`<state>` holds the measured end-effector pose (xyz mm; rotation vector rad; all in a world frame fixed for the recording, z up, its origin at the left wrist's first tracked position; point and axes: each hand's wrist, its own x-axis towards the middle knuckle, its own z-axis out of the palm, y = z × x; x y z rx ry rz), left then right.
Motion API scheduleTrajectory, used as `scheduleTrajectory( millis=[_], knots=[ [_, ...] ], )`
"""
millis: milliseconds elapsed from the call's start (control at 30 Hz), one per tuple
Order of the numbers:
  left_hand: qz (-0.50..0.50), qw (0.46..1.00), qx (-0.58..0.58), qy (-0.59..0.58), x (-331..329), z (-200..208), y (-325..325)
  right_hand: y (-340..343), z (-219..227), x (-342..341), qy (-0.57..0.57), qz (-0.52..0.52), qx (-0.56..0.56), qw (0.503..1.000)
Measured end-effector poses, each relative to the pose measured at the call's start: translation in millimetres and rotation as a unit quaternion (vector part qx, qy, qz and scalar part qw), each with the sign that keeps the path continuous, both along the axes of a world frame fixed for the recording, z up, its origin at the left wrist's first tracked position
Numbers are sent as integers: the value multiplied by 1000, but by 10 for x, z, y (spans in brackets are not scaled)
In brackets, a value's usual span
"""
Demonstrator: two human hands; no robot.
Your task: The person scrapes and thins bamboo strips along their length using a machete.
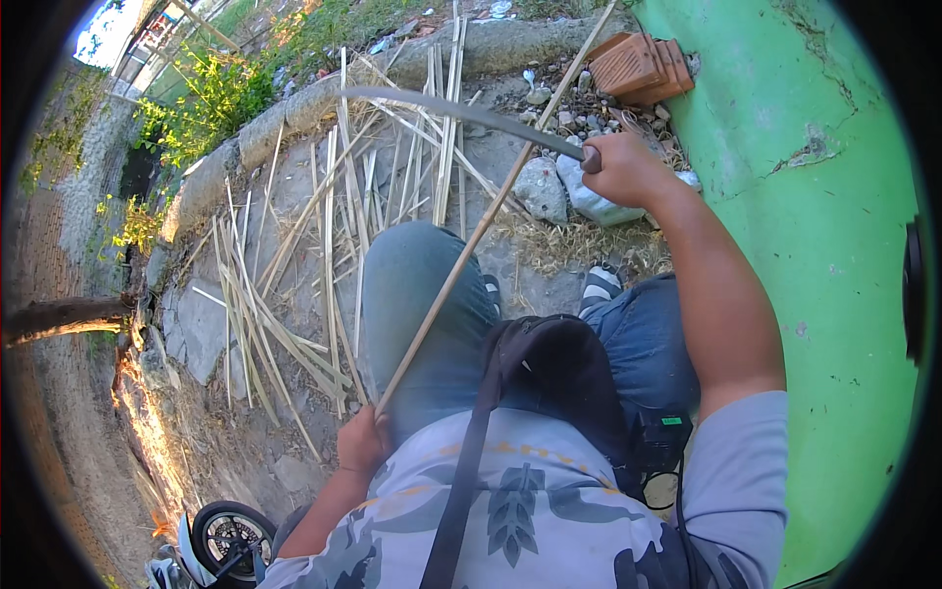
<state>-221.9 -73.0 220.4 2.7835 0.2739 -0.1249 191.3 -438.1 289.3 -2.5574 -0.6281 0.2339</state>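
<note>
My right hand (628, 169) is closed round the handle of a long curved machete (471, 111). Its grey blade points left and crosses the upper part of a long bamboo strip (500, 198); whether the two touch I cannot tell. Near my left hip, my left hand (363, 438) is closed on the lower end of that strip. The strip slants up and to the right, past my bent left knee (417, 265). Many split bamboo strips (257, 334) lie scattered on the ground left of and beyond my legs.
A green wall (824, 294) runs along my right. Large pale stones (542, 188), rubble and stacked terracotta blocks (643, 69) lie beside it. A low concrete kerb (294, 120) borders the ground ahead. A motorbike wheel (234, 542) shows at lower left. A black bag (564, 373) rests on my lap.
</note>
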Motion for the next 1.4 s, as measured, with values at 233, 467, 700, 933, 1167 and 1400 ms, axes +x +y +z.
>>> scheduleTrajectory(
  millis=[233,467,700,933,1167,1400],
  knots=[
    [14,1000,-8,14,-28,-9,-4,207,162,-212,-57,154,-83,983],
    [19,1000,-15,18,-14,-121,38,6,-81,4,67,10,29,997],
    [20,1000,-10,9,-39,-70,6,174,230,-242,-107,100,-71,987],
    [19,1000,-8,-1,2,-37,-6,5,64,44,-1,-25,-14,1000],
    [23,999,-9,32,-10,-52,17,279,83,-297,-43,159,-38,986],
    [20,999,-21,17,49,11,-16,-10,32,7,30,31,-36,998]
  ],
)
